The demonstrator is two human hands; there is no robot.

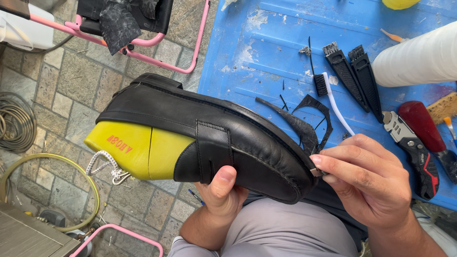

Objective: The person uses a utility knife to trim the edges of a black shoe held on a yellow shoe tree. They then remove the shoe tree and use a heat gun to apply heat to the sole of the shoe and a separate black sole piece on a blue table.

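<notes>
A black leather loafer [209, 133] lies on its side over my lap, a yellow shoe last [138, 150] filling its opening, with a white cord looped at the last's heel end. My left hand [220, 195] grips the shoe from below, thumb pressed on the strap across the vamp. My right hand [369, 183] is at the toe, fingers pinched on a small tool or strip [318, 172] right at the sole's edge; what it is stays mostly hidden.
A blue plastic table [266, 38] holds black brushes [354, 76], a white-handled brush [333, 100], black rubber offcuts [304, 121], a folding utility knife [414, 147], a red-handled tool [421, 126] and a white roll [419, 57]. Pink-framed chair [143, 43], coiled hoses on stone paving at left.
</notes>
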